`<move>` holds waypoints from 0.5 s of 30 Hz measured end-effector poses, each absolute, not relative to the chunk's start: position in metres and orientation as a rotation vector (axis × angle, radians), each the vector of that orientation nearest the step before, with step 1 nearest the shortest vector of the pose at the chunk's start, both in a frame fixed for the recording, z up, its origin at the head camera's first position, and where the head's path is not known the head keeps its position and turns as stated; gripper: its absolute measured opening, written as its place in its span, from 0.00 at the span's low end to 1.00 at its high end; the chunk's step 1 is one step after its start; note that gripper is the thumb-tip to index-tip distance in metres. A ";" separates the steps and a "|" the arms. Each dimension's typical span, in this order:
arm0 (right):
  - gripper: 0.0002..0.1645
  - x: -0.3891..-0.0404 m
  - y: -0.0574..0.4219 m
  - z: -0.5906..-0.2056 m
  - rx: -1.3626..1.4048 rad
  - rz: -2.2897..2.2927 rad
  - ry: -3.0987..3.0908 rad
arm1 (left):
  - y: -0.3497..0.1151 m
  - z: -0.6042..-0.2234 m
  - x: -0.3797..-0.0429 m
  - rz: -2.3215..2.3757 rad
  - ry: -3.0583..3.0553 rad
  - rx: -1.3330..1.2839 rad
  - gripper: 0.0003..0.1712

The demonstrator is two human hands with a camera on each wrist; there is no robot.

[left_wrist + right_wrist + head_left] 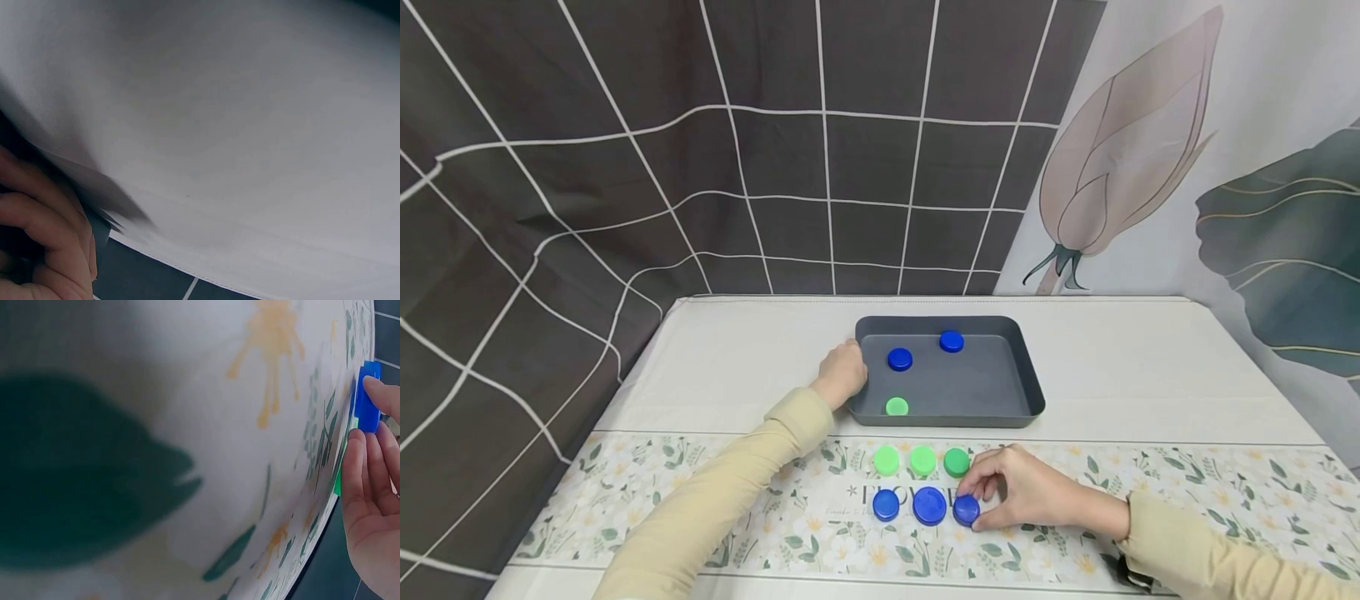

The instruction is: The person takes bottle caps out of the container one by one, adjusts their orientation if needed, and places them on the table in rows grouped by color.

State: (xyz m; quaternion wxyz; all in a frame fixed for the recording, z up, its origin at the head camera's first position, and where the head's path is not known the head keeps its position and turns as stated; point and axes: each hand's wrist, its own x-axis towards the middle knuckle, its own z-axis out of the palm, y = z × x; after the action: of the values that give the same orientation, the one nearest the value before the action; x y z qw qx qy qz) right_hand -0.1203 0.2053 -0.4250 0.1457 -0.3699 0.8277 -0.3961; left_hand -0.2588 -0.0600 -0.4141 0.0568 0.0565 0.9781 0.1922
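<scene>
My left hand (842, 373) grips the left wall of a dark grey rectangular tray (1028, 367); in the left wrist view its curled fingers (59, 231) show at the lower left. With thumb and fingertips my right hand (1018, 490) pinches a blue bottle cap (966, 510) at the right end of the front row. Beside that cap lie a larger blue cap (929, 506) and another blue cap (886, 505). Just behind them is a row of two light green caps (887, 460) and a darker green cap (957, 462).
Inside the tray lie two blue caps (900, 359) and a light green cap (897, 406). A floral runner (760, 533) crosses the white tablecloth (1120, 367). Behind the table hangs a dark curtain with white grid lines (775, 158).
</scene>
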 end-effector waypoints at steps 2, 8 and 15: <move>0.17 -0.120 0.205 -0.425 -1.080 -1.140 2.380 | -0.060 -0.414 -0.259 0.590 2.959 0.162 0.14; 0.16 -0.121 0.203 -0.427 -1.075 -1.100 2.396 | -0.060 -0.416 -0.261 0.607 2.967 0.160 0.13; 0.16 -0.122 0.202 -0.426 -1.072 -1.061 2.413 | -0.061 -0.416 -0.261 0.612 2.951 0.159 0.14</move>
State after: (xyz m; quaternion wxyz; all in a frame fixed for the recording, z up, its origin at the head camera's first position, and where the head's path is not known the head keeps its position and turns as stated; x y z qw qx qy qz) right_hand -0.1217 0.2017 -0.4263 0.1477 -0.3727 0.8386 -0.3688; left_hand -0.2611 -0.0610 -0.4164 0.0617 0.0527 0.9760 0.2023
